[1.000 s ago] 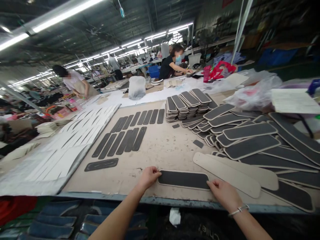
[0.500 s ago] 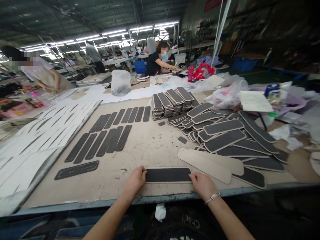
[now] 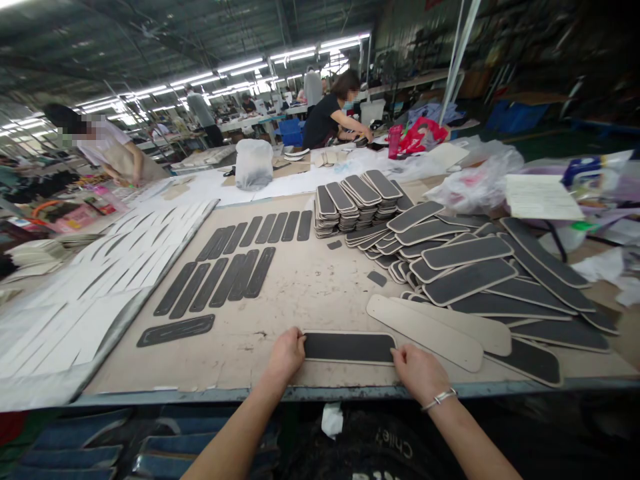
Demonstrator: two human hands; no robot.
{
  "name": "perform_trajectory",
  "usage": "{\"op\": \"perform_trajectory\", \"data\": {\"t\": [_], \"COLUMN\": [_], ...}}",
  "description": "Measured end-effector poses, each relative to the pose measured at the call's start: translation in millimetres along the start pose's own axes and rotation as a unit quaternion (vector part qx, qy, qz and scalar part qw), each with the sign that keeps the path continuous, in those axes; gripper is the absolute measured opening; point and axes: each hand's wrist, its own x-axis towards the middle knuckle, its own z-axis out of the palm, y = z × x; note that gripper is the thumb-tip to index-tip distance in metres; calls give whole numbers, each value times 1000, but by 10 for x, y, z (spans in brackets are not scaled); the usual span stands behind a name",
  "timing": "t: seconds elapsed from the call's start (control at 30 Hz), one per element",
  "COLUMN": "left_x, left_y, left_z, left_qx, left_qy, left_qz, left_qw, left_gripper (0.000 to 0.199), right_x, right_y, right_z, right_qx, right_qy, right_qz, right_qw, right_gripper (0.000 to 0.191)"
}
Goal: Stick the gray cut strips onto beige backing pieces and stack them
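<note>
Dark strips point(image 3: 209, 285) lie left on the table point(image 3: 310, 293), mostly in rows, probably to limit overlap. Left hand point(image 3: 287, 357): fingers pinched on one end of a black, pale-edged panel point(image 3: 350, 347) by the table's near edge. Right hand point(image 3: 423, 373): fingers pinched on its other end, likely to keep it straight. Farther right, similar panels point(image 3: 470, 281) heap loosely.

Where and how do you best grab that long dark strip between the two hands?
Probably pinch the pale-edged dark strip at its two short ends, left hand from the left, right hand from the right, because it's long, flat and runs lengthwise along the table's front edge.
</note>
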Motion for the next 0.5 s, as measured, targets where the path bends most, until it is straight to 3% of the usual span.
{"op": "perform_trajectory", "data": {"t": [0.2,0.33,0.5], "left_x": [-34,-72,-58], "left_y": [-2,-88,-188], "left_z": [33,77,89], "left_qx": [-6,-98,-221], "left_qy": [25,58,10], "left_qz": [-2,14,-8], "left_qw": [1000,993,975], "left_gripper": [13,13,18], "right_x": [-20,-17,-3], "right_y": [-18,-6,22], "right_z": [-2,6,34], "right_qx": [-10,-11,-17], "right_qy": [1,-2,-2], "right_qz": [2,-7,-14], "right_qw": [1000,1000,1000], "right_gripper": [35,34,34]}}
